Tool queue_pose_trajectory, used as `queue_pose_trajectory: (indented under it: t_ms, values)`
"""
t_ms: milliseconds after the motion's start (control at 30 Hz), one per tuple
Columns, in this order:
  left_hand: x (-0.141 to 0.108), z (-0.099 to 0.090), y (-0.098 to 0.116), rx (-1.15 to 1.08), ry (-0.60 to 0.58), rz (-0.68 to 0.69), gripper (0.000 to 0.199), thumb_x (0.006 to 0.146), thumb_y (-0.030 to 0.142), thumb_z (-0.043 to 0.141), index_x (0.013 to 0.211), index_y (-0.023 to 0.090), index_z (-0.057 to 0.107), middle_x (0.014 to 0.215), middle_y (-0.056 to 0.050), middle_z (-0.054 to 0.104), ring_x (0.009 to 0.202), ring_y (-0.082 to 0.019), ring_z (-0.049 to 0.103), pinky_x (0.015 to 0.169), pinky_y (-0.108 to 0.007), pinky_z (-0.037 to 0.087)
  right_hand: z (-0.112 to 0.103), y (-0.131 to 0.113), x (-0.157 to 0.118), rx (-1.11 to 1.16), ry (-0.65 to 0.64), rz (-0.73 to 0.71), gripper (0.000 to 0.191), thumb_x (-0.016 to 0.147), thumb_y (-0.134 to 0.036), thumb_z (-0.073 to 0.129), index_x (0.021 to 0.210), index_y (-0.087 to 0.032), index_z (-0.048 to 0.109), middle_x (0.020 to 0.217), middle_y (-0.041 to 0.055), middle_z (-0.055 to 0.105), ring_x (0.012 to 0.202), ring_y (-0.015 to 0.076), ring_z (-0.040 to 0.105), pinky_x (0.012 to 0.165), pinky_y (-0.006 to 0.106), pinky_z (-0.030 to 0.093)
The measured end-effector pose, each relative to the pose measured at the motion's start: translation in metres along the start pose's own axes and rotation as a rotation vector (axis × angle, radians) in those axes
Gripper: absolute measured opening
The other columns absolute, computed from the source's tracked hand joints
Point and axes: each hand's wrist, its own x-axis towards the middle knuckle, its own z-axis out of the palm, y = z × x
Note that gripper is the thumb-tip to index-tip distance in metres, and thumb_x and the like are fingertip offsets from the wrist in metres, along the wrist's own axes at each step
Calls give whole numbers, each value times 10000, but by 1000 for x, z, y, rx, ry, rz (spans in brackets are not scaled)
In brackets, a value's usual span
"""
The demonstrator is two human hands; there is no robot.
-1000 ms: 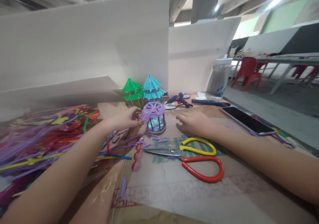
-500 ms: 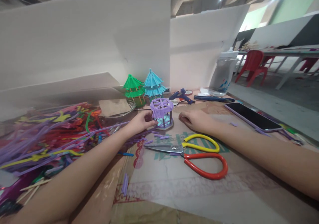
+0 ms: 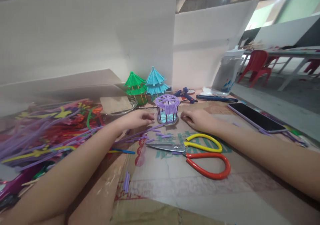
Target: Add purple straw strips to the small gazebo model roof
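Note:
A small pavilion (image 3: 168,106) stands upright on the cardboard, with a purple spoked roof ring, dark posts and a pale blue floor. A purple fringe hangs from the roof's front right. My left hand (image 3: 136,119) lies just left of it, fingers loosely bent and apart from it, holding nothing visible. Close to its right side rests my right hand (image 3: 198,119), loosely curled, with a gap between thumb and fingers and nothing visible in it. Scissors (image 3: 177,147) with yellow and red handles lie in front. Short purple pieces (image 3: 157,135) are scattered near the pavilion's base.
Green (image 3: 135,84) and blue (image 3: 155,81) fringed-roof models stand behind, beside a blue glue gun (image 3: 185,94). Colourful pipe cleaners (image 3: 55,128) heap on the left. At right are a utility knife (image 3: 216,98), a phone (image 3: 256,117) and a water bottle (image 3: 226,73).
My left hand has let go of the pavilion and drawn back left. The pavilion has turned, its purple fringe moving from front left to front right. My right hand stays beside it.

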Motion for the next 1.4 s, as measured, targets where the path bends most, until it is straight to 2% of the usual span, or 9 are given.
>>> queue_pose_trajectory:
  t_ms: [167,400,500,667,800,933,1033,1233,1400]
  values:
    - [-22,-22,16,294,-165,-84,324,804,397,559,1034,236,719,953,-8,748,840,-188,674,698,-242,471,0,1,0,4,-7,-2,298,955,-300,394,1077,-204,649,922,97,751,773,233,680,640,291,384]
    - [-22,-10,21,505,-166,-40,257,763,383,589,927,239,724,857,-21,739,738,-189,647,612,-253,437,-2,4,1,161,34,10,282,926,-272,445,1053,-178,677,957,112,743,813,239,665,698,307,427]
    - [-21,-8,21,577,-157,-20,210,759,315,554,868,229,712,803,-21,727,689,-181,633,585,-257,411,-14,15,6,248,106,81,319,945,-265,406,1093,-154,667,1021,106,725,861,203,646,729,286,442]
    - [-32,-19,33,563,-132,7,198,799,354,523,823,227,672,748,-7,688,629,-167,600,524,-255,355,-54,32,6,319,340,149,279,904,-307,478,945,-148,703,822,59,697,678,161,572,630,276,402]
    - [-46,-16,56,495,9,129,185,846,335,491,806,209,620,723,3,654,601,-139,554,522,-243,336,-85,8,-7,291,456,99,269,914,-367,508,901,-173,694,712,34,671,605,153,545,573,277,388]
    - [-51,2,82,491,290,240,119,842,290,527,856,216,618,758,15,663,608,-127,544,548,-237,325,-99,-44,-27,115,495,-266,222,949,-302,479,903,-203,673,791,53,690,730,181,606,686,317,455]
    - [-51,16,92,458,398,306,106,858,271,542,859,208,627,759,14,672,637,-130,567,580,-234,353,-97,-75,-41,-84,465,-457,217,950,-246,481,993,-154,673,933,120,709,904,238,628,779,374,467]
    - [-50,18,93,338,453,373,151,904,239,540,959,232,680,914,15,734,780,-145,642,665,-235,428,-88,-72,-42,-236,256,-381,234,934,-140,457,1017,-150,675,863,99,717,775,202,629,665,310,443]
    - [-46,1,80,318,448,315,267,928,309,509,1125,265,684,1042,-4,746,909,-178,667,746,-267,462,-102,-49,-34,-131,302,-207,277,944,-214,444,1019,-217,710,743,40,696,627,165,596,542,276,381]
